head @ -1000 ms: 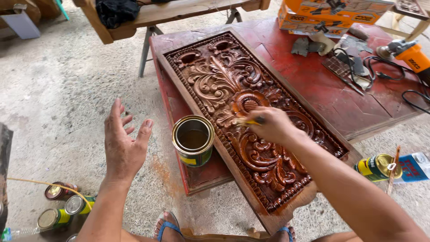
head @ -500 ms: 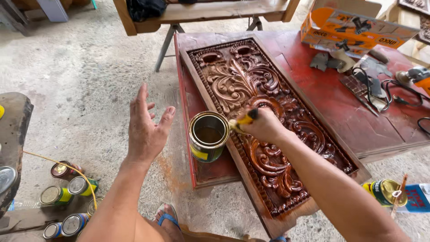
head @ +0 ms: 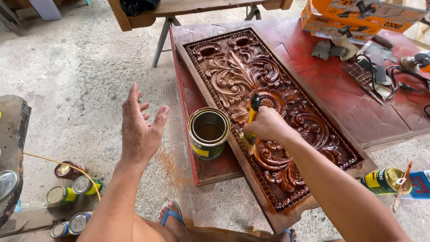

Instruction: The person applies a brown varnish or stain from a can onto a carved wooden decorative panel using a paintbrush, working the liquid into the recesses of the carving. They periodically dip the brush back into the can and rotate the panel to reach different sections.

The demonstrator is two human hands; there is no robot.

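Note:
A long carved wooden panel (head: pixel 233 71) with leaf and scroll relief lies slanted on a low red table (head: pixel 340 94). My right hand (head: pixel 266 125) grips a yellow-and-black handled brush (head: pixel 252 114), its bristles down on the panel's near left edge. An open tin (head: pixel 209 133) of brown liquid stands on the table right beside that hand. My left hand (head: pixel 140 130) hovers over the concrete floor to the left, fingers spread, holding nothing.
Several closed tins (head: pixel 71 186) sit on the floor at lower left. A yellow can (head: pixel 385 180) lies at the right. An orange box (head: pixel 358 15), a power tool (head: pixel 414 60) with cord and sandpaper scraps are on the table's far end. My sandalled foot (head: pixel 172 219) is below.
The brush went from the panel's middle over to the tin and is now back down on the panel's near edge. The left hand stayed raised and open.

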